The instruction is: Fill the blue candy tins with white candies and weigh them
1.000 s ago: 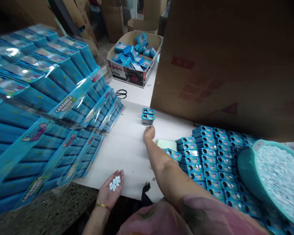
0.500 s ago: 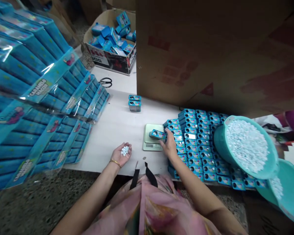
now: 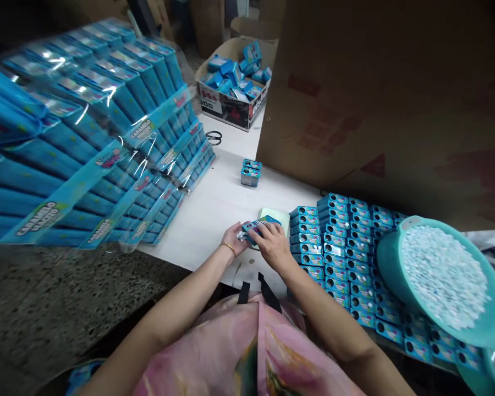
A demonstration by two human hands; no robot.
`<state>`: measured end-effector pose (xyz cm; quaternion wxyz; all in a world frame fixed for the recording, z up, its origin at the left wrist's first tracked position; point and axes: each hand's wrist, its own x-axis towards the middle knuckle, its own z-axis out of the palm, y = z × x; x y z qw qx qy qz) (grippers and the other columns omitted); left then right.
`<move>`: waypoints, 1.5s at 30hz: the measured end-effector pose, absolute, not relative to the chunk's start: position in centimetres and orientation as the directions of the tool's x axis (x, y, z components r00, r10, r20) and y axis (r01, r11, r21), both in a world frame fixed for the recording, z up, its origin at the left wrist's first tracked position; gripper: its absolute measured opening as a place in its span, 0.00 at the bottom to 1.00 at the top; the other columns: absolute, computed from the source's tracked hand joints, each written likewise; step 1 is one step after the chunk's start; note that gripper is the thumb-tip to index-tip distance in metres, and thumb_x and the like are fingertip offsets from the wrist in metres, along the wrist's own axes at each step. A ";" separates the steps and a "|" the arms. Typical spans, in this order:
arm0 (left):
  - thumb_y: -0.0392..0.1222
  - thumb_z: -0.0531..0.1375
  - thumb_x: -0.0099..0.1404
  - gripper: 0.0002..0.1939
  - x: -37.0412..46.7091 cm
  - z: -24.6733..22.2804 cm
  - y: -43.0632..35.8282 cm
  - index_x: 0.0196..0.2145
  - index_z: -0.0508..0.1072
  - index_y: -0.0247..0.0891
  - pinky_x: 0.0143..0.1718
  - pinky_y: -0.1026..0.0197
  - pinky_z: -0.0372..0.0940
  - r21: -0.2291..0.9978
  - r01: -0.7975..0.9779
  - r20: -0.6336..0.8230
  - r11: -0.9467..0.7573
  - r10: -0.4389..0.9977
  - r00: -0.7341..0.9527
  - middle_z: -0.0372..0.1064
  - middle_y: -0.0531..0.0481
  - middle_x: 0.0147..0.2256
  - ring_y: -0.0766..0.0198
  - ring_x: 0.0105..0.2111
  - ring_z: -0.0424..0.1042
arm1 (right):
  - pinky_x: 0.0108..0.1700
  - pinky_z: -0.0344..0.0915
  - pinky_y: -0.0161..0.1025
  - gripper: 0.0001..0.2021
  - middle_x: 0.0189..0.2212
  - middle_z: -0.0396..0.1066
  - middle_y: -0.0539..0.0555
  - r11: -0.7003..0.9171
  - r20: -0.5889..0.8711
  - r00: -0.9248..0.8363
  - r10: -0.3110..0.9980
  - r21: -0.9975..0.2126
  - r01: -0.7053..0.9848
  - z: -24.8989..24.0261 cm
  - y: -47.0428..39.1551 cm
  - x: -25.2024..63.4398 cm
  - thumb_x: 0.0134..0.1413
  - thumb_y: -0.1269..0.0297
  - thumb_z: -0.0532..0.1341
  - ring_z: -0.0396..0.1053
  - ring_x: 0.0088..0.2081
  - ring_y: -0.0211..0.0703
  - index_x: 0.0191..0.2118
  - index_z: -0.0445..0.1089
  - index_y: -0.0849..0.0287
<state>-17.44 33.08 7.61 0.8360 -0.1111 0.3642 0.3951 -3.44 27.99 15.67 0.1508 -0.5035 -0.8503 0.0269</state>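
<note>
My right hand (image 3: 274, 245) grips a small blue candy box (image 3: 260, 223), tilted with one end toward my other hand. My left hand (image 3: 233, 238) is cupped around small white candies (image 3: 241, 235), right at that end of the box. Whether candies pass between box and palm is too small to tell. Behind the box lies a pale green scale (image 3: 285, 216), partly covered by my hands and the box. Close to my right hand stand rows of similar blue boxes (image 3: 306, 238), their tops showing dark round spots.
Plastic-wrapped blue packs (image 3: 148, 129) are stacked at the left. Two boxes (image 3: 251, 176) stand mid-table, with scissors (image 3: 214, 137) behind. A carton (image 3: 226, 107) holds loose boxes. A large cardboard box (image 3: 355, 110) blocks the back right. A turquoise tub (image 3: 390, 264) of white candies stands right.
The box has been lifted off the scale by my right hand and tipped toward my left. My left hand has moved right to meet it. The camera view has shifted.
</note>
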 end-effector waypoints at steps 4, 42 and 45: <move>0.37 0.50 0.59 0.11 -16.4 7.7 33.4 0.33 0.68 0.28 0.31 0.61 0.66 0.051 -0.725 -0.696 0.687 0.545 0.468 0.70 0.42 0.27 0.62 0.28 0.71 | 0.48 0.48 0.48 0.17 0.45 0.61 0.55 0.501 0.252 -0.467 0.848 -0.089 0.861 16.4 27.8 -4.0 0.55 0.69 0.50 0.54 0.47 0.47 0.51 0.58 0.50; 0.31 0.51 0.57 0.07 -21.2 5.9 30.1 0.30 0.69 0.28 0.33 0.54 0.69 0.161 -0.764 -0.771 0.624 0.564 0.298 0.70 0.37 0.30 0.55 0.35 0.71 | 0.50 0.56 0.44 0.30 0.50 0.57 0.60 0.017 0.132 0.262 0.956 -0.916 0.400 6.9 28.3 3.7 0.42 0.66 0.58 0.56 0.51 0.45 0.54 0.51 0.61; 0.31 0.51 0.57 0.07 -21.5 6.0 29.7 0.30 0.69 0.28 0.32 0.55 0.69 0.161 -0.762 -0.785 0.627 0.550 0.286 0.70 0.38 0.30 0.56 0.34 0.71 | 0.51 0.56 0.45 0.29 0.54 0.53 0.59 0.021 0.192 0.335 0.922 -0.891 0.454 8.7 27.4 4.9 0.45 0.65 0.57 0.53 0.54 0.45 0.55 0.50 0.58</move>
